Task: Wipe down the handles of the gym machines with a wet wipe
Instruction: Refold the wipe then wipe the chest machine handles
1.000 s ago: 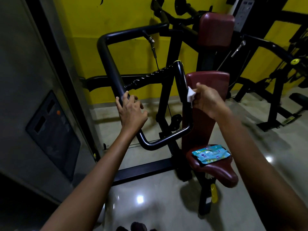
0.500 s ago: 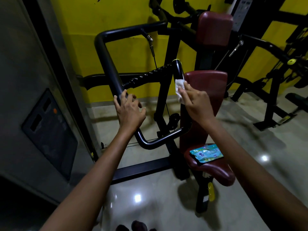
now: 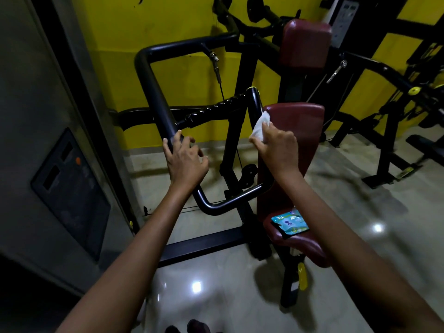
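At the bottom edge of the frame the tips of dark shoes stand on the glossy floor, and two bare forearms rise from the lower corners toward the middle. Right of centre, a blue wipes packet lies flat on the maroon seat of the machine. Above it, the right hand pinches a white wet wipe between thumb and fingers and presses it against the right-hand upright of the black loop handle, just in front of the maroon back pad. Left of centre, the left hand grips the loop's left bar, fingers curled over it. The ribbed grip crosses between the two bars behind the hands. A grey cabinet with a dark panel fills the left side. Farther back, a second maroon pad sits in the upper middle, black machine frames stand at upper right, and a yellow wall closes the top of the frame.
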{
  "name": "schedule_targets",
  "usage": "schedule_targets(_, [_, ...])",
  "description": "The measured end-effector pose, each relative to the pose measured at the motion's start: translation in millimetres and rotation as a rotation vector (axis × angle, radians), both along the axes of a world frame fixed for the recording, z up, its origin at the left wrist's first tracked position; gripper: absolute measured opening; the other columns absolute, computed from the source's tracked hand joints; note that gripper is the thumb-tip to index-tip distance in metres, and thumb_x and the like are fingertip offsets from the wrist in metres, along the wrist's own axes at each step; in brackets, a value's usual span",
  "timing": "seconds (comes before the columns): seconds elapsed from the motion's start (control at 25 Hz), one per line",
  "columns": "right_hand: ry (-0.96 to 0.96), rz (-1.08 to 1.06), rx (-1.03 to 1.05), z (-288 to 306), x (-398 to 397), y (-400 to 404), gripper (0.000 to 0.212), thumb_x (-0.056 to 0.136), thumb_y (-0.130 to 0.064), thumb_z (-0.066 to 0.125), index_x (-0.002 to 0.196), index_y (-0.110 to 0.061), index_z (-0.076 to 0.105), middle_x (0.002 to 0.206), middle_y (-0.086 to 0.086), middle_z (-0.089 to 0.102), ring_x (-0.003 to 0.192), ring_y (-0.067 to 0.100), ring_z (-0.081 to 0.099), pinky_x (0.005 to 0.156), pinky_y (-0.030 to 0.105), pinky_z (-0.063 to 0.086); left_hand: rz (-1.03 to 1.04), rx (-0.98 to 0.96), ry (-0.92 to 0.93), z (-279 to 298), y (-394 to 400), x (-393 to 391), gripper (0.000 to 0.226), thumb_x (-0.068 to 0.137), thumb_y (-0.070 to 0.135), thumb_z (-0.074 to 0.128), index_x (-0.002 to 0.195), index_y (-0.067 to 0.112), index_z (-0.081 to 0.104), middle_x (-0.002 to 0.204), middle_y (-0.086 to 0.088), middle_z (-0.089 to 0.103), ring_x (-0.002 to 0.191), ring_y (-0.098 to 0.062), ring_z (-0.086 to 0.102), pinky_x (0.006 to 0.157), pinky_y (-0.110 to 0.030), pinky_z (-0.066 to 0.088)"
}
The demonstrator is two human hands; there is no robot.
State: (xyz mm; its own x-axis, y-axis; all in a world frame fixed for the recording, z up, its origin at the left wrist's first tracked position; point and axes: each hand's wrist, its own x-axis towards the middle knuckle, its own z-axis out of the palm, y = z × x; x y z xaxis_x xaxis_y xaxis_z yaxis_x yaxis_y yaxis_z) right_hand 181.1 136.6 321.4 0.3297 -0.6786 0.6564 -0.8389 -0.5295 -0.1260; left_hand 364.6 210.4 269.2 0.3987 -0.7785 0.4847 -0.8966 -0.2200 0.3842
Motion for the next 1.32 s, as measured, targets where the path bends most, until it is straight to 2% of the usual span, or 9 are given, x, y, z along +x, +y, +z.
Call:
schedule_targets(0.16, [-0.029, -0.160, 0.194, 18, 18, -7, 0.051, 0.090, -0.038, 0.056, 0.129, -0.005, 0.051, 0.103, 0.018, 0.066, 0.095, 0.034, 0.062, 0.081, 0.038, 0.046, -0.014, 0.000, 0.005, -1, 0, 0, 0.021, 0.085, 0.030, 0.057, 0.089, 0.013, 0.069, 0.126, -0.003, 0.053, 0.140, -0.024, 0.021, 0.114, -0.046, -0.003])
schedule_targets(0.32, [0.041, -0.226, 0.209, 6, 16, 14, 0.047, 0.092, -0.032, 0.054, 0.128, -0.002, 0.047, 0.110, 0.019, 0.062, 0.102, 0.034, 0.059, 0.082, 0.037, 0.046, -0.003, 0.003, -0.002, -1, -1, 1, 0.022, 0.084, 0.030, 0.057, 0.090, 0.013, 0.070, 0.126, -0.003, 0.053, 0.140, -0.024, 0.021, 0.114, -0.046, -0.003])
schedule_targets(0.48, [-0.276, -0.197, 0.352, 38, 29, -13, 0.035, 0.078, -0.028, 0.070, 0.099, -0.001, 0.066, 0.100, 0.018, 0.066, 0.095, 0.034, 0.063, 0.077, 0.036, 0.050, 0.000, 0.010, -0.016, 0, 0, -1, 0.023, 0.085, 0.030, 0.056, 0.090, 0.012, 0.069, 0.127, -0.004, 0.053, 0.140, -0.024, 0.020, 0.114, -0.046, -0.002])
schedule_targets(0.6, [-0.482, -0.192, 0.539, 59, 29, -36, 0.049, 0.059, -0.040, 0.084, 0.089, -0.004, 0.071, 0.091, 0.011, 0.069, 0.083, 0.021, 0.067, 0.063, 0.030, 0.055, 0.000, 0.021, -0.015, 1, 2, -1, 0.024, 0.086, 0.031, 0.056, 0.091, 0.012, 0.070, 0.128, -0.003, 0.052, 0.140, -0.024, 0.019, 0.114, -0.046, -0.003])
schedule_targets(0.68, [-0.477, -0.199, 0.566, 53, 23, -31, 0.050, 0.058, -0.043, 0.084, 0.086, -0.004, 0.070, 0.087, 0.008, 0.069, 0.078, 0.018, 0.066, 0.055, 0.025, 0.050, -0.004, 0.029, -0.017, 1, 2, -2, 0.024, 0.086, 0.031, 0.056, 0.093, 0.012, 0.069, 0.128, -0.004, 0.052, 0.140, -0.024, 0.019, 0.114, -0.046, -0.003])
schedule_targets(0.88, [-0.388, -0.202, 0.463, 28, 17, -3, 0.039, 0.067, -0.033, 0.080, 0.090, -0.002, 0.072, 0.090, 0.018, 0.069, 0.084, 0.031, 0.066, 0.068, 0.033, 0.052, 0.009, 0.019, -0.017, 0, 1, -1, 0.023, 0.085, 0.031, 0.056, 0.090, 0.012, 0.069, 0.127, -0.004, 0.053, 0.140, -0.024, 0.020, 0.114, -0.047, -0.002])
schedule_targets(1.16, [-0.327, -0.231, 0.403, 83, 64, -39, 0.023, 0.080, -0.020, 0.070, 0.096, -0.004, 0.065, 0.100, 0.009, 0.064, 0.095, 0.024, 0.063, 0.076, 0.032, 0.051, 0.003, 0.029, -0.009, 0, 1, 0, 0.022, 0.085, 0.033, 0.057, 0.090, 0.015, 0.069, 0.128, -0.002, 0.052, 0.141, -0.023, 0.018, 0.114, -0.046, -0.004])
schedule_targets(1.24, [-0.449, -0.166, 0.574, 101, 59, -43, 0.026, 0.078, -0.020, 0.075, 0.094, -0.007, 0.060, 0.096, 0.005, 0.056, 0.091, 0.014, 0.056, 0.079, 0.031, 0.050, -0.002, 0.023, -0.010, 0, 1, 0, 0.022, 0.085, 0.033, 0.057, 0.089, 0.015, 0.069, 0.127, -0.002, 0.052, 0.141, -0.023, 0.019, 0.115, -0.047, -0.003])
schedule_targets(1.32, [-0.642, 0.016, 0.915, 105, 43, -50, 0.023, 0.081, -0.025, 0.071, 0.082, -0.012, 0.053, 0.091, 0.001, 0.057, 0.077, 0.009, 0.060, 0.071, 0.030, 0.052, -0.002, 0.017, -0.005, 0, 2, -1, 0.021, 0.085, 0.032, 0.057, 0.089, 0.015, 0.069, 0.127, -0.001, 0.053, 0.141, -0.023, 0.019, 0.115, -0.047, -0.002])
